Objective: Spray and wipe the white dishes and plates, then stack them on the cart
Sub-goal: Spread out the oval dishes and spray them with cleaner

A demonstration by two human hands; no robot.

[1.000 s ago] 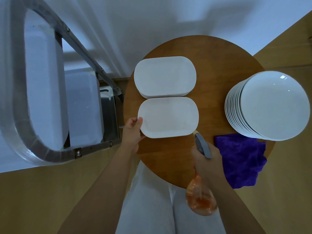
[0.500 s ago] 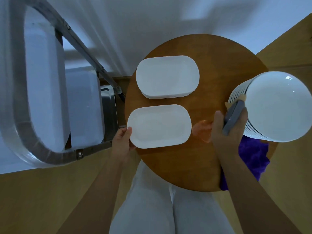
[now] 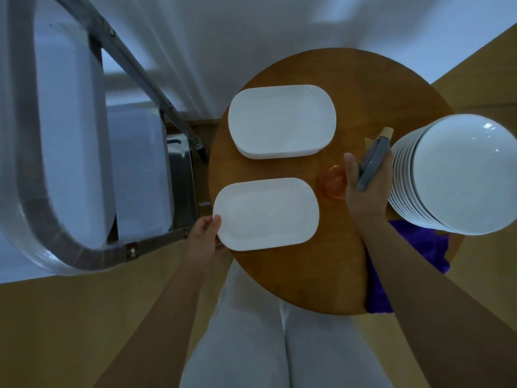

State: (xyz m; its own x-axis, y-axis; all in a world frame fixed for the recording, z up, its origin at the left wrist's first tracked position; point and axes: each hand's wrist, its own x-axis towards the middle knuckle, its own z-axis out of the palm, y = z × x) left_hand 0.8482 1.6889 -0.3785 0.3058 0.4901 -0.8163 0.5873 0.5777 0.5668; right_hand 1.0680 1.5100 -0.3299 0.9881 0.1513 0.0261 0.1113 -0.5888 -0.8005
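Observation:
A single white oblong dish (image 3: 265, 214) lies at the near left of the round wooden table (image 3: 316, 273). My left hand (image 3: 205, 242) grips its left rim, thumb on top. Behind it sits a stack of white oblong dishes (image 3: 281, 120). My right hand (image 3: 366, 189) holds a spray bottle (image 3: 373, 163) with a grey head and orange body, standing on the table between the single dish and a tall stack of round white plates (image 3: 461, 175). A purple cloth (image 3: 422, 247) lies partly under my right forearm and the plates.
The metal cart (image 3: 42, 169) stands to the left of the table, with white tubs (image 3: 137, 175) on its shelves and a thick grey handle frame. A white wall runs behind. My white-trousered legs are below the table's near edge.
My right hand carried the spray bottle from the table's near edge up to beside the round plates and set it upright. My left hand slid the single dish leftward and nearer.

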